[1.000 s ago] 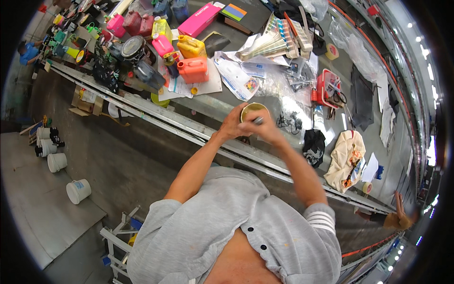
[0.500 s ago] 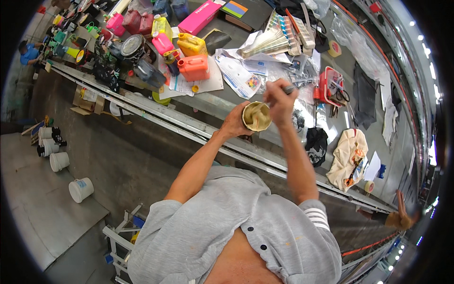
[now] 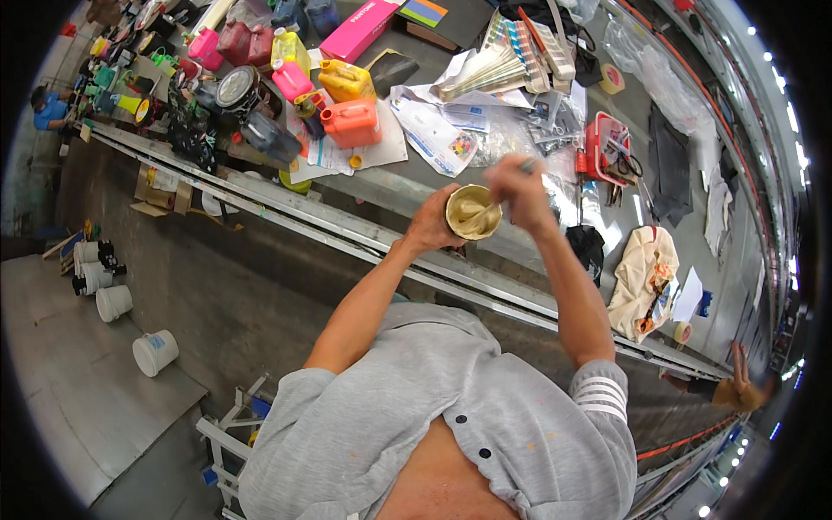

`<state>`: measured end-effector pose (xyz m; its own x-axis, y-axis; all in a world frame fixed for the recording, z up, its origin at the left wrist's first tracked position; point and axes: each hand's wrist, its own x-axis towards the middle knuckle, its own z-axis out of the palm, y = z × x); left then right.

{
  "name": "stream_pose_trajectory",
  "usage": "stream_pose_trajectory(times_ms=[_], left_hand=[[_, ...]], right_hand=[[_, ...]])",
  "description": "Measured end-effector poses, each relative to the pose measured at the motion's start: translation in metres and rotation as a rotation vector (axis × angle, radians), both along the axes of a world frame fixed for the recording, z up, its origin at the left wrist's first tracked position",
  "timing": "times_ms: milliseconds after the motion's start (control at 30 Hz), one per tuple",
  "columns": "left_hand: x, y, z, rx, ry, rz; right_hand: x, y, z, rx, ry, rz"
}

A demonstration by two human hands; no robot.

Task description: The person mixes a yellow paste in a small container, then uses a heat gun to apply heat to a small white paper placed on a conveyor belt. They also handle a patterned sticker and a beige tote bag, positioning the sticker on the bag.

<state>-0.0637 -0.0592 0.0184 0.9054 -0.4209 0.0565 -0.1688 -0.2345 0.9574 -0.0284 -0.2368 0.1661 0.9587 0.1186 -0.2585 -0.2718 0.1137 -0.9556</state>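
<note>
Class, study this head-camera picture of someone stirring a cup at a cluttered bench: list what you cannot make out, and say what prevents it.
- Lower end of the stirring tool: buried in beige paste in the cup.
- Cup's outside: covered by the left hand.
- Tool's grip: wrapped by the right hand.
- Small items on the bench's far left: too small, bent by the fisheye rim.

One view only — a wide fisheye worn on the head, looking steeply down over the grey-shirted chest. The left hand [image 3: 431,227] and right hand [image 3: 517,184] sit close, near centre; beyond them the cluttered grey workbench [image 3: 394,186] bends along the upper rim — concrete floor lies left.
</note>
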Motion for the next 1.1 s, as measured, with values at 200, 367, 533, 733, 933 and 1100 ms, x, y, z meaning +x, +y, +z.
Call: stream_pose_trajectory(times_ms=[200,367,533,733,933,1100], left_hand=[[0.001,0.005,0.003,-0.006,-0.009,0.007],[-0.004,0.003,0.000,0.026,-0.058,0.013],[-0.008,0.010,-0.030,-0.182,0.203,-0.047],[-0.001,-0.010,0.012,-0.041,0.191,-0.080],[0.004,0.000,-0.004,-0.045,0.147,-0.125],[0.011,0.005,0.010,-0.004,0.058,-0.153]], right_hand=[[-0.029,0.050,-0.028,-0.294,-0.411,0.032],[0.012,0.006,0.020,0.096,-0.239,-0.207],[-0.033,0.062,-0.054,-0.385,-0.571,0.200],[0.004,0.026,0.011,0.110,-0.259,-0.414],[-0.007,0.014,0.002,-0.069,-0.126,0.060],[-0.002,0.040,-0.032,0.072,-0.287,-0.198]])
